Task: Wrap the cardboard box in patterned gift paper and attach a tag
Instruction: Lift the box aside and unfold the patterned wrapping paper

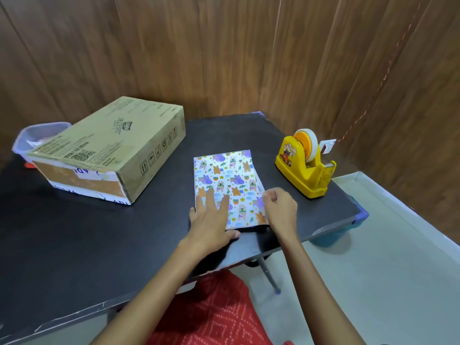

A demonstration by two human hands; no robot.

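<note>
A person's left hand (211, 220) lies flat and open on a folded sheet of patterned gift paper (225, 180) on a black table (99, 245), while the right hand (280, 207) pinches the sheet's right edge. The unwrapped cardboard box (109, 150) sits well apart at ten o'clock from the paper, a yellow tape dispenser (306, 163) at two o'clock. Unfolded carelessly, the thin sheet could crease or tear, or slide off the table's near edge.
</note>
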